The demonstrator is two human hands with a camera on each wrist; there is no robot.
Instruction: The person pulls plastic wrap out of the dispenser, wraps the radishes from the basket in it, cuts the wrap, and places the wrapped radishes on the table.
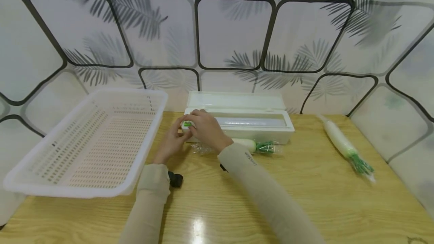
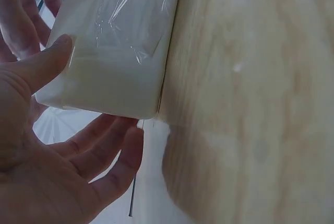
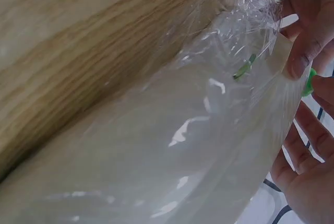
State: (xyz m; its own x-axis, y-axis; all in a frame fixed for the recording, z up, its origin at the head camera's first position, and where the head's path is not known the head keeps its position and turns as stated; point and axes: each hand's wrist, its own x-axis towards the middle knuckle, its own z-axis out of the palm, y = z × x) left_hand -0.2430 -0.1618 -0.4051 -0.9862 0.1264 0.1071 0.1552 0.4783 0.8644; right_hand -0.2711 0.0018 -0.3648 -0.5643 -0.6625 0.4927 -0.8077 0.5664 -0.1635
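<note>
A white cling film box (image 1: 251, 133) lies on the table, its lid (image 1: 237, 100) raised and a clear film roll (image 1: 251, 122) inside. My left hand (image 1: 172, 142) grips the box's left end; in the left wrist view its thumb (image 2: 49, 62) presses the face while fingers bend at the end. My right hand (image 1: 207, 129) reaches over the same corner and pinches a small green slider (image 1: 187, 124), partly hidden by fingers. Close in front of the box lies a film-wrapped white radish (image 1: 249, 144) with green stalks, partly behind the right wrist. Its wrapped body (image 3: 172, 140) fills much of the right wrist view.
At the left stands a large white plastic basket (image 1: 135, 183) with slotted sides. Another white radish (image 1: 340, 140) with green stalks, in clear film, lies at the right. A patterned covering (image 1: 234, 33) rises behind the wooden table (image 1: 339, 206).
</note>
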